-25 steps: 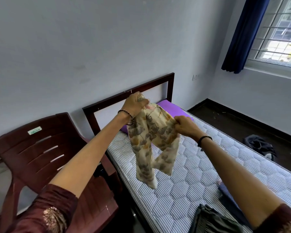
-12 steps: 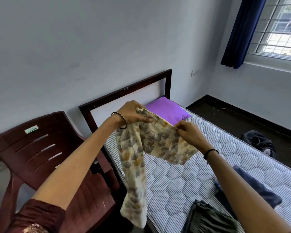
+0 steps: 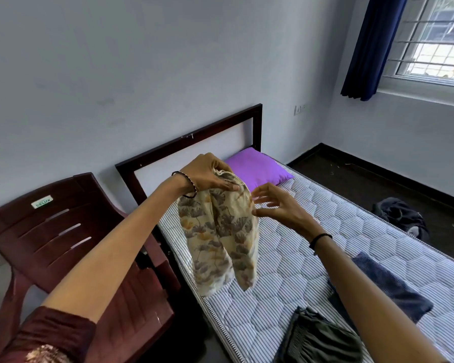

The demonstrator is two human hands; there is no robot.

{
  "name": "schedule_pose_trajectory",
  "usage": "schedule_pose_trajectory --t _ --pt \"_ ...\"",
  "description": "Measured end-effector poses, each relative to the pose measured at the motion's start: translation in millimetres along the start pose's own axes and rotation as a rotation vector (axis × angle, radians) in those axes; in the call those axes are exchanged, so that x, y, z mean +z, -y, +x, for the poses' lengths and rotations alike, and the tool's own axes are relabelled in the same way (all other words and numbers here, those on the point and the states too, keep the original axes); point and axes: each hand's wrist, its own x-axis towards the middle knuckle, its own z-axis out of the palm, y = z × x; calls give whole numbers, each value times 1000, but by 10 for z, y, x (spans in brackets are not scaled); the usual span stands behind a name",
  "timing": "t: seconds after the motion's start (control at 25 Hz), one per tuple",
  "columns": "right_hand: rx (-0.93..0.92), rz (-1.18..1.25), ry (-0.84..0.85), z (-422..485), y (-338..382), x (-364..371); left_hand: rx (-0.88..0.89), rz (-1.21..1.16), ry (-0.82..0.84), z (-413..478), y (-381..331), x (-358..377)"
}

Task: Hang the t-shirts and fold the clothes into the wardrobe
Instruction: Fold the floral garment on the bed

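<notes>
- Holding up a cream, floral-printed cloth garment (image 3: 220, 231) by its bunched top edge in the left grip (image 3: 207, 176), fingers and thumb curling round the fabric, letting both short legs hang free and straighten under their own weight.
- Hovering the right grip (image 3: 275, 205) wide just beside the garment's right edge, fingers spread and holding nothing. Probably reaching to catch that side and square up the top edge. Not managing to tell whether a fingertip is touching the cloth.
- Dangling the garment in the air above the near-left side of the white, blue-striped quilted mattress (image 3: 299, 258), likely aiming to lay it flat there for folding.
- Leaving a dark blue folded cloth (image 3: 388, 286) on the mattress to the right and a crumpled grey-green garment (image 3: 320, 339) at the near edge, seemingly awaiting their turn.
- Leaving alone a purple pillow (image 3: 257, 166) at the far end, a maroon plastic chair (image 3: 63, 244) to the left of the bed and a dark bundle (image 3: 401, 218) on the floor at far right.
- Seeing no wardrobe here, so judging the task far from finished.
</notes>
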Motion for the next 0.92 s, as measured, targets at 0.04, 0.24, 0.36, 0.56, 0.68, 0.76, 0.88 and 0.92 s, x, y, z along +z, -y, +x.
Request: schedule_pose_trajectory --t 0.04,0.24,0.36,0.56,0.68,0.76,0.88,0.92 --pt "-16 29 19 1 22 -3 8 21 16 19 -24 15" --pt "-50 190 59 8 74 -60 19 10 88 124 -116 113" --pt "-31 222 41 -6 37 -62 42 14 122 174 -146 194" --pt "-14 277 41 -2 -59 -57 33 29 126 228 -178 315" --pt "10 271 78 -39 -92 -84 44 26 123 251 -197 379" --pt "42 228 128 -65 -138 -111 47 12 111 246 -206 416" --pt "147 116 225 -105 -184 -139 54 -44 79 232 -207 445" --pt "177 61 251 -116 -210 -136 55 -68 65 227 -204 444"
